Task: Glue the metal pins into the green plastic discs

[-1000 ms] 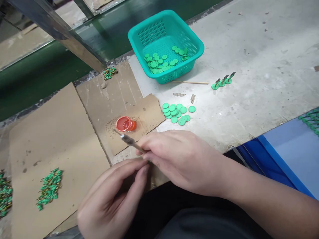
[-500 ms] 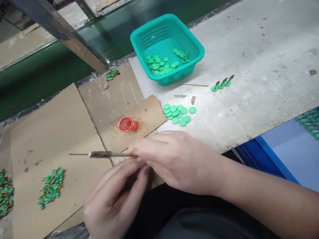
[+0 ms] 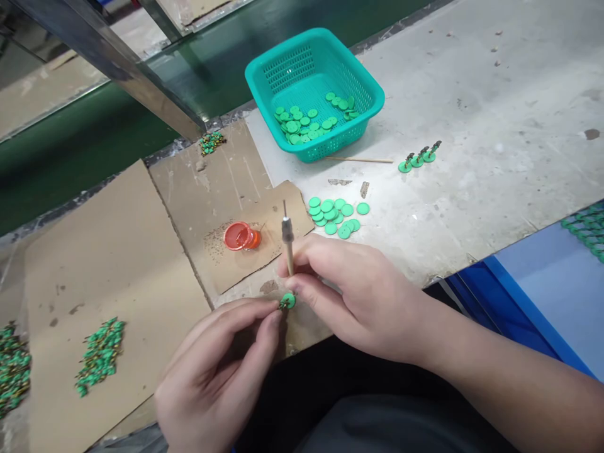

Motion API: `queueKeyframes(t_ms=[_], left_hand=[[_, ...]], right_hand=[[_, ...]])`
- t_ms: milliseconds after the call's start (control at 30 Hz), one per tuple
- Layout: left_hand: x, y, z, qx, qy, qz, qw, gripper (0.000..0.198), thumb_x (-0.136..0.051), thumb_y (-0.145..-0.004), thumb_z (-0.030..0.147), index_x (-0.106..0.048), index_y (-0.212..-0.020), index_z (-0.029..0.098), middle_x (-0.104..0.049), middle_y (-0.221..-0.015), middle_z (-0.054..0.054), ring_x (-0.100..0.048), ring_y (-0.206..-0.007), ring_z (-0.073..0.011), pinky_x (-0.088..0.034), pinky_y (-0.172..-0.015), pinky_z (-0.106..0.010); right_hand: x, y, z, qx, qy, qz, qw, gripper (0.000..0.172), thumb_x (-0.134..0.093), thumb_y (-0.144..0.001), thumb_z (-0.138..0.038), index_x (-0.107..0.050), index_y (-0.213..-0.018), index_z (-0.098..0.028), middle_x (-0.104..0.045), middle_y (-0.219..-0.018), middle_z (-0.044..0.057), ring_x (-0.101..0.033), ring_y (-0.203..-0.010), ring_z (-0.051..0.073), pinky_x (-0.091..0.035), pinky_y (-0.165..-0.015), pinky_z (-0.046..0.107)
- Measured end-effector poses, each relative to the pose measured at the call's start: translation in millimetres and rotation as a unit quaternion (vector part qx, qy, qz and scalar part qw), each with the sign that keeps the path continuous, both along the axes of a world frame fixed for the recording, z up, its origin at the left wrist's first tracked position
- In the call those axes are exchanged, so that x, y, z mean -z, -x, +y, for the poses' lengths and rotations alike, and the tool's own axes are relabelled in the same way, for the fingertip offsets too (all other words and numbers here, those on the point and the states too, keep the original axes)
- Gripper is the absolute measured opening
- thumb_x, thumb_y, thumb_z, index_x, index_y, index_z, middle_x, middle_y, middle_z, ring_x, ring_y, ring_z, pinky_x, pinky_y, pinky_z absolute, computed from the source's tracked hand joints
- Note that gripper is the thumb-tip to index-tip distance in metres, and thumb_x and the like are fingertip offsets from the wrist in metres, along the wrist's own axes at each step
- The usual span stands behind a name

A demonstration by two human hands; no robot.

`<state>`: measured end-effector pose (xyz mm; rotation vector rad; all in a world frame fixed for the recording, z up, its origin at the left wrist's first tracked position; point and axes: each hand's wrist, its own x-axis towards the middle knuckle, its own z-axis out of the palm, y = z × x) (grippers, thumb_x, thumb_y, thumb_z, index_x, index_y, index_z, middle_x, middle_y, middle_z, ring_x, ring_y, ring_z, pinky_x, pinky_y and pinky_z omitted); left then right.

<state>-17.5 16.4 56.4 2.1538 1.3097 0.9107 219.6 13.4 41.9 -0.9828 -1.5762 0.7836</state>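
Note:
My left hand (image 3: 217, 371) pinches a tiny dark figure on a small green disc (image 3: 289, 300) near the table's front edge; the fingertips partly cover the figure. In my right hand (image 3: 363, 296), thumb and fingers grip a thin wooden stick (image 3: 289, 257) with a dark-wrapped end and a metal needle, which points up and away from me. Its lower end is hidden in the fingers, just above the disc. Beyond my hands, a small red cup (image 3: 229, 236) stands on cardboard. Loose green discs (image 3: 329, 217) lie right of the cup.
A teal basket (image 3: 309, 150) with green discs stands at the back. Three discs bearing upright dark figures (image 3: 417, 162) stand to its right, past a thin stick (image 3: 372, 160). Small green pieces (image 3: 101, 355) lie piled on the left cardboard (image 3: 108, 239). A blue bin (image 3: 509, 308) is at right.
My right hand has turned the stick from pointing left to pointing upward and moved slightly right. The green disc at my left fingertips has come into view.

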Motion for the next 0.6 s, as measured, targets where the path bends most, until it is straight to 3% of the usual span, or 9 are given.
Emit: queueKeyframes(t_ms=[333, 600], left_hand=[[-1.8, -0.3, 0.8, 0.002, 0.006, 0.003, 1.000, 0.015, -0.083, -0.108, 0.018, -0.086, -0.111, 0.032, -0.085, -0.107, 0.003, -0.078, -0.093, -0.0159, -0.067, -0.093, -0.032], [-2.8, 0.4, 3.7, 0.031, -0.011, 0.011, 0.999, 0.020, -0.081, -0.108, 0.014, -0.085, -0.111, 0.033, -0.086, -0.107, 0.003, -0.080, -0.095, -0.0164, -0.068, -0.093, -0.031]], right_hand=[[-4.4, -0.5, -0.8, 0.013, 0.018, -0.001, 1.000, 0.013, -0.060, -0.117, -0.015, -0.056, -0.109, -0.026, -0.075, -0.104, 0.000, -0.072, -0.090, 0.016, -0.057, -0.082, 0.028], [-2.6, 1.1, -1.1, 0.012, 0.006, -0.016, 1.000, 0.011, -0.061, -0.118, -0.018, -0.058, -0.110, -0.025, -0.074, -0.102, 0.001, -0.071, -0.090, 0.017, -0.056, -0.082, 0.029]])
